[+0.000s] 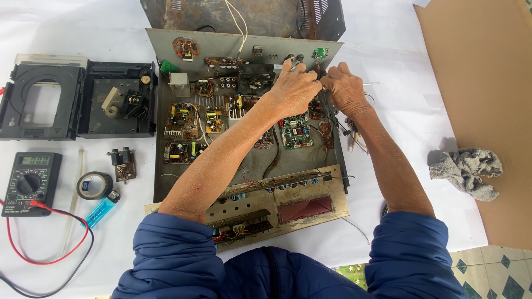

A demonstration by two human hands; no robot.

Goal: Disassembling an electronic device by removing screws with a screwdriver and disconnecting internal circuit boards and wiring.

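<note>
Left hand [296,88] and right hand [344,88] meet at far right corner of open metal box [166,182] full of little circuit boards. Fingers curled, tips close together, pinching something small there; cannot tell what. Green board [295,132] just below hands. Meter [27,182], black tape roll [94,185], blue lighter [102,209] lie far left. Grey rag [465,170] on right.

Worn metal, matt plastic and soft cloth

A dull, stained metal chassis [249,166] is seen centrally; matt black plastic casings [77,99] lie far left, a glossy tape roll [94,185] near left, and rough grey cloth [466,171] right.
</note>
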